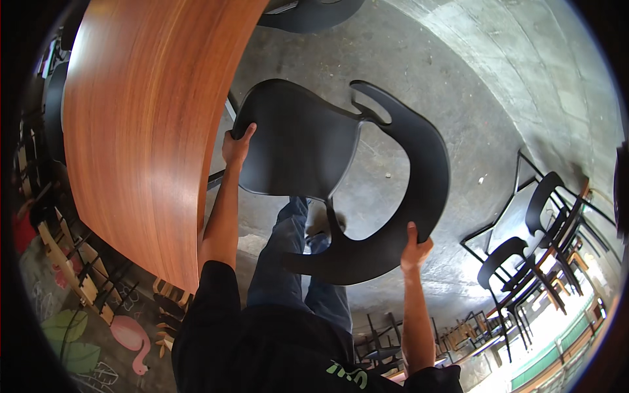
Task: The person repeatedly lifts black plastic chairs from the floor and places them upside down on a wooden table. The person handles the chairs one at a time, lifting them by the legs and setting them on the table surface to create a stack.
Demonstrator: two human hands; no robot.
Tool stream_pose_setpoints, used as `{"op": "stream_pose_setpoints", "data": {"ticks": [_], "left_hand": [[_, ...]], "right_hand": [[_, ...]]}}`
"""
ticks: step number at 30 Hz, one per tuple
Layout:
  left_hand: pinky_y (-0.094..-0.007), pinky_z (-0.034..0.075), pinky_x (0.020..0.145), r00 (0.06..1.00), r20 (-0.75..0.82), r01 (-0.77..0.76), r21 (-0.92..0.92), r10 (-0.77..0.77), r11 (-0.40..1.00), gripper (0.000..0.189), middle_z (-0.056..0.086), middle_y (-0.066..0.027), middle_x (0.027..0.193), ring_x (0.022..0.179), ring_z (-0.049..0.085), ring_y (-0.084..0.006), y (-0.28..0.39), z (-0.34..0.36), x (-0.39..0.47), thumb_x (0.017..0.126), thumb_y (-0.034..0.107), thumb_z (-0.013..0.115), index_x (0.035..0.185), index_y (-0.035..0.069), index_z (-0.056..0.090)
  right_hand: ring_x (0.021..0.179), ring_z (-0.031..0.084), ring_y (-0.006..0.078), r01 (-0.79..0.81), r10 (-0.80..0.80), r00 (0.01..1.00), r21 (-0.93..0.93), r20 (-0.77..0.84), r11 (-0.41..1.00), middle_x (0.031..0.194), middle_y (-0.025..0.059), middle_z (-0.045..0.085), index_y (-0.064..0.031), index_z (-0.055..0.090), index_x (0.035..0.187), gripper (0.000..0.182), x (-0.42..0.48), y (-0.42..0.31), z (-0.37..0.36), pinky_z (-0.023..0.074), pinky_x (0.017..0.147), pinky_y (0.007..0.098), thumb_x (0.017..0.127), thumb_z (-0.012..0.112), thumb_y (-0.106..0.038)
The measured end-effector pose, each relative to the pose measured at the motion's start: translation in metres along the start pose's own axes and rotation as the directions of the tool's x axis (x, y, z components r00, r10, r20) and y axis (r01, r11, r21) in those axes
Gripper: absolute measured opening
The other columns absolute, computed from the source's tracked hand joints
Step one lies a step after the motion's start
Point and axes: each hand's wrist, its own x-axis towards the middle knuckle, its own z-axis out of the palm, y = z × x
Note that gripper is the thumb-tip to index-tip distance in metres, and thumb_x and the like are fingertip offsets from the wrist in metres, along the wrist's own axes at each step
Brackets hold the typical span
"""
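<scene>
A black armchair with a smooth moulded seat [300, 142] and a broad curved backrest [427, 172] is between my hands. My left hand [238, 146] grips the seat's edge close to the table, thumb on top and fingers hidden beneath. At the other side, my right hand [415, 249] holds the outer rim of the backrest, its thumb over the upper face. Just left of the seat runs the edge of a wood-grain table [142, 137]. The chair's legs are mostly hidden under the seat.
Another black chair [314, 17] stands at the far end on the concrete floor [471, 123]. Black chairs [506, 265] are piled by a black-framed table at the right. A concrete wall [550, 59] rises beyond. A flamingo painting [130, 336] shows at lower left.
</scene>
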Motion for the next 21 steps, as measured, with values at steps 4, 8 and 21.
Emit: {"op": "stream_pose_setpoints", "data": {"ticks": [4, 8, 21], "left_hand": [[-0.0411, 0.046, 0.084, 0.997, 0.028, -0.068, -0.002, 0.068, 0.998, 0.088, 0.061, -0.0181, 0.104, 0.1, 0.058, -0.0346, 0.022, 0.011, -0.039, 0.062, 0.068, 0.068, 0.113, -0.002, 0.053], [-0.0399, 0.045, 0.085, 0.97, 0.028, -0.238, -0.058, 0.24, 0.97, 0.086, 0.061, -0.0188, 0.104, 0.101, 0.058, -0.0338, 0.034, 0.031, -0.063, 0.064, 0.067, 0.068, 0.114, -0.002, 0.053], [-0.0307, 0.048, 0.071, 0.699, 0.488, -0.324, -0.435, 0.523, 0.84, 0.058, 0.065, -0.0118, 0.087, 0.077, 0.062, -0.0182, 0.096, 0.059, -0.329, 0.067, 0.042, 0.078, 0.098, -0.004, 0.063]], "right_hand": [[0.061, 0.051, 0.0093, -0.055, 0.055, 0.996, -0.004, 0.066, 0.998, 0.064, 0.0025, 0.059, 0.0044, 0.064, 0.078, 0.032, 0.031, 0.043, -0.044, 0.0395, 0.053, 0.0279, 0.083, 0.066, -0.027], [0.07, 0.053, 0.0083, -0.107, 0.089, 0.991, 0.19, 0.102, 0.976, 0.076, 0.002, 0.062, 0.0048, 0.065, 0.085, 0.029, 0.052, 0.092, -0.08, 0.0413, 0.062, 0.0239, 0.083, 0.067, -0.024], [0.073, 0.052, 0.0118, -0.037, 0.098, 0.979, 0.311, -0.181, 0.95, 0.082, 0.0042, 0.062, 0.0062, 0.062, 0.092, 0.032, -0.039, 0.251, -0.359, 0.043, 0.067, 0.0277, 0.083, 0.068, -0.024]]}}
